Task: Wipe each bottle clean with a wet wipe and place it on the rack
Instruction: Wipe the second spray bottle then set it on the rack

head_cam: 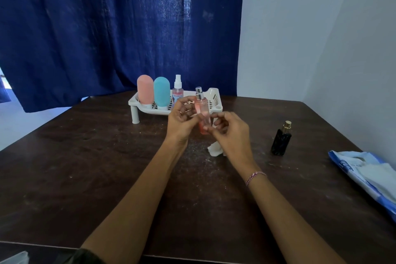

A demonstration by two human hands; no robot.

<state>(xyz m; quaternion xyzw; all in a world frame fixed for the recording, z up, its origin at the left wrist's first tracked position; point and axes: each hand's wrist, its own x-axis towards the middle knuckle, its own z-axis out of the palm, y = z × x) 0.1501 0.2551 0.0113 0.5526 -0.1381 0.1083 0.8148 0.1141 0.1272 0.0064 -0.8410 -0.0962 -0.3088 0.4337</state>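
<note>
Rack (214, 97): white, slotted, short-legged; stood at the far side of the dark table (85, 167).
Pink bottle (145, 90): rounded; stood upright at the rack's left end.
Teal bottle (161, 91): rounded; stood in the rack, just right of the pink bottle.
Small spray bottle (177, 90): clear, white nozzle; stood in the rack, right of the teal bottle.
Left hand (182, 118): fingers curled about the mist bottle's upper body, gripping it.
Mist bottle (202, 111): pink, silver nozzle; held upright above the table in front of the rack, between both hands.
Right hand (231, 133): thumb and fingertips pinched the mist bottle's lower body.
Wet wipe (215, 150): white, crumpled; lay on the table beneath the right hand.
Black bottle (281, 141): gold cap; stood on the table, well apart to the right.
Wipes pack (364, 171): blue and white; lay at the table's right edge.
</note>
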